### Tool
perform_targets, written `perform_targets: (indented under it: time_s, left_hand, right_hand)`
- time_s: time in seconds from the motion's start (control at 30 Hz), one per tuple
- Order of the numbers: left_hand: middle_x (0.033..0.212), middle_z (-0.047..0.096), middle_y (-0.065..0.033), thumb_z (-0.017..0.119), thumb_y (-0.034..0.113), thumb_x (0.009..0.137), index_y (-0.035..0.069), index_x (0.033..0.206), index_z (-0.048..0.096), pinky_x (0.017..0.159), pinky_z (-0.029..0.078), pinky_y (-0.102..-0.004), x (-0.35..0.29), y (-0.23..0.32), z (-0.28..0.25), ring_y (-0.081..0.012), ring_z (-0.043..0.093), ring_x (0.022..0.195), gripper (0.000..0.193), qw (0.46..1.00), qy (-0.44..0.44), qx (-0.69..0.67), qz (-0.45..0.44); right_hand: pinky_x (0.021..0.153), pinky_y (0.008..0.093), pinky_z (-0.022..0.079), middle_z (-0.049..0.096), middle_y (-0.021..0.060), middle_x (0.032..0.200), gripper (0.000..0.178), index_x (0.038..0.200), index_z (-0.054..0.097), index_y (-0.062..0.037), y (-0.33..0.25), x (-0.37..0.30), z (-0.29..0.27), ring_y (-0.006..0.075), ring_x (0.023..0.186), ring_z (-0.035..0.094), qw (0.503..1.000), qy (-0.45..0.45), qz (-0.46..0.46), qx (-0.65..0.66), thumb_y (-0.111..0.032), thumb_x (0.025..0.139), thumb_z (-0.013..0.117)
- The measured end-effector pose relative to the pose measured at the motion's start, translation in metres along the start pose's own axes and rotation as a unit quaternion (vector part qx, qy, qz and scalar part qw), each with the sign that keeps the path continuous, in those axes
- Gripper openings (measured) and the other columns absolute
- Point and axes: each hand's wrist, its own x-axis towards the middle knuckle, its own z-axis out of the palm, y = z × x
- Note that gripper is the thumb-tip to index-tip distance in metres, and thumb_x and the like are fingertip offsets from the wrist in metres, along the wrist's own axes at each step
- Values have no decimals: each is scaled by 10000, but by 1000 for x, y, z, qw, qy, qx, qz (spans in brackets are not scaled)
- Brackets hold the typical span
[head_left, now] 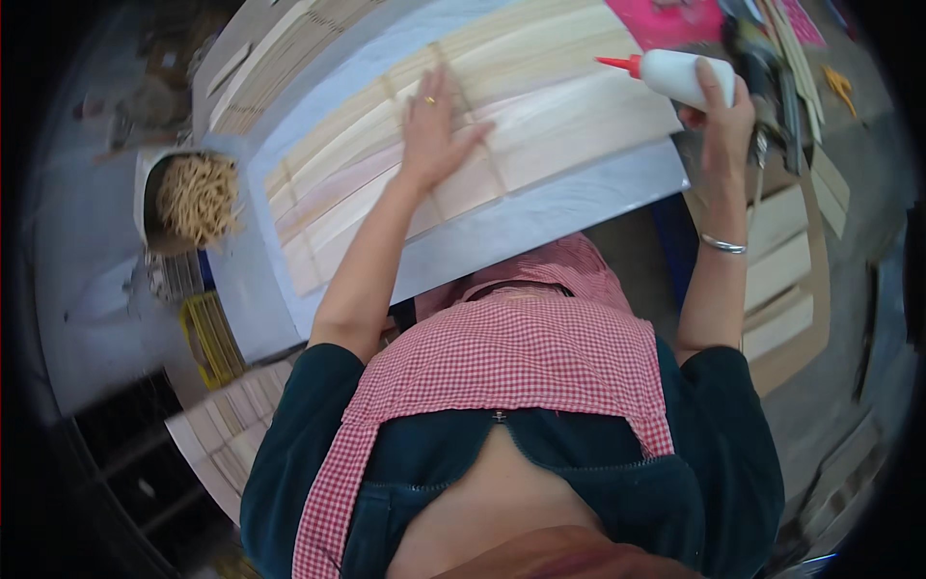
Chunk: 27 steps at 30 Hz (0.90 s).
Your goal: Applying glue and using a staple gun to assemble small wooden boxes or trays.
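Note:
Pale wooden boards [559, 121] lie side by side as a panel on the table in front of me, with thin tan bands running across them. My left hand [434, 135] rests flat on these boards, fingers spread, a ring on one finger. Over the panel's right end, my right hand [721, 111] grips a white squeeze bottle [680, 77] with a red pointed nozzle. The bottle lies nearly level in the air, its nozzle pointing left above the wood. Whether anything comes out of the nozzle I cannot tell.
A container [154, 193] full of tan rubber bands stands at the table's left edge. More stacked boards [280, 72] lie at the far left. Tools [762, 68] and a pink sheet [666, 21] are at the far right. Wooden pieces [779, 261] rest below my right forearm.

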Motion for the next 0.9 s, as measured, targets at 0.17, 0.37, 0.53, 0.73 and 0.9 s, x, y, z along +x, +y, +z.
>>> perform_targets:
  time_s: [0.17,0.37,0.53,0.73,0.9]
  left_hand:
    - [1649,216,-171,655,627,815,18,1562,266,1188,115,-633,-76,14,-33,-362,149,1535,1040,995,-79,59,-3]
    - [1655,207,-162,664,627,772,9,1557,275,1187,110,-636,-108,8,-38,-352,132,1541,1073,991,-108,83,-16]
    - [1657,206,-158,665,599,759,6,1553,284,1187,113,-635,-108,7,-32,-344,134,1543,1061,992,-87,87,-10]
    - [1653,220,-152,667,584,753,2,1540,308,1187,118,-633,-109,5,-31,-332,152,1540,1042,993,-73,87,-9]
    - [1644,246,-149,671,585,748,-1,1524,336,1184,133,-632,-111,7,-30,-325,176,1533,1028,994,-55,99,-3]
  right_hand:
    - [454,226,487,648,162,905,616,1129,541,85,40,6,118,153,553,628,996,-84,-16,-24,-394,837,795]
    - [546,289,540,654,202,957,677,1148,535,83,56,5,208,225,619,664,992,-99,-7,-84,-454,818,781]
    - [706,364,567,667,226,983,705,1161,539,91,76,14,238,306,757,690,984,-85,-36,-153,-484,814,755]
    - [861,417,544,680,240,1007,687,1151,564,96,82,10,236,368,916,680,977,-59,-65,-195,-477,812,732]
    - [878,416,539,687,237,992,644,1133,588,88,77,-14,206,366,924,677,973,-55,-58,-215,-450,810,733]
